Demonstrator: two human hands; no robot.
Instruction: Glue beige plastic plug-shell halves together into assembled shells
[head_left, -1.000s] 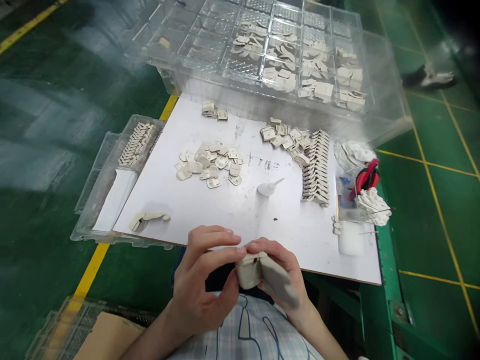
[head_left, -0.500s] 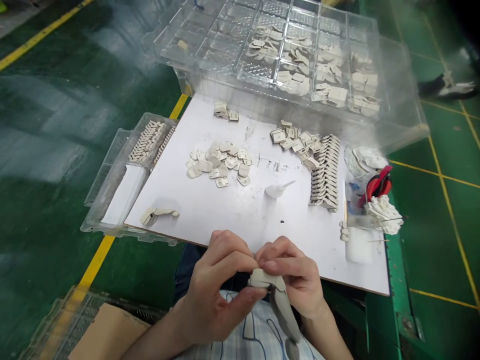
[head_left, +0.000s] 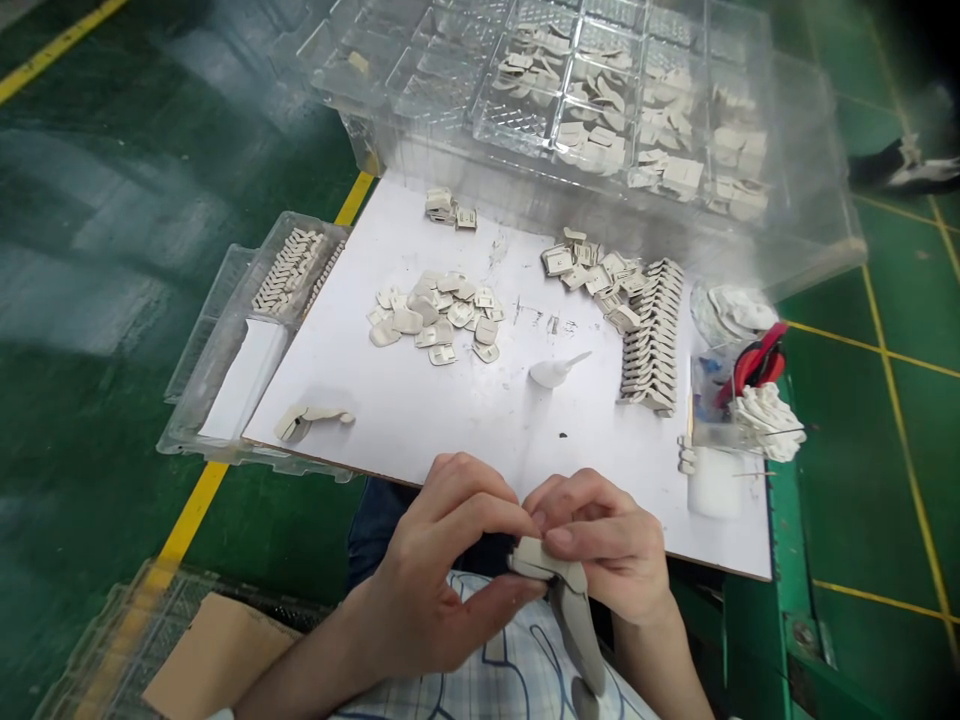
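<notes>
Both hands meet over my lap, just in front of the white board (head_left: pixel 420 410). My left hand (head_left: pixel 435 585) and my right hand (head_left: pixel 607 555) are closed together on one beige plastic part (head_left: pixel 559 590), pinching its flat head while its long arm hangs down toward my shirt. On the board lie a loose pile of small beige pieces (head_left: pixel 439 320), a neat row of stacked beige pieces (head_left: pixel 651 335) and a single assembled part (head_left: pixel 304 420) near the left front corner.
A clear compartment box (head_left: pixel 585 110) holding beige parts stands at the back. A clear tray (head_left: pixel 247 330) with more parts sits left. A white squeeze bottle (head_left: pixel 555 372), red-handled tool (head_left: pixel 750 365) and white rags (head_left: pixel 765 420) are at right. Green floor surrounds.
The beige part has turned in my hands, so its long arm now points down. My fingers have regripped its head, and both hands sit slightly lower and further right.
</notes>
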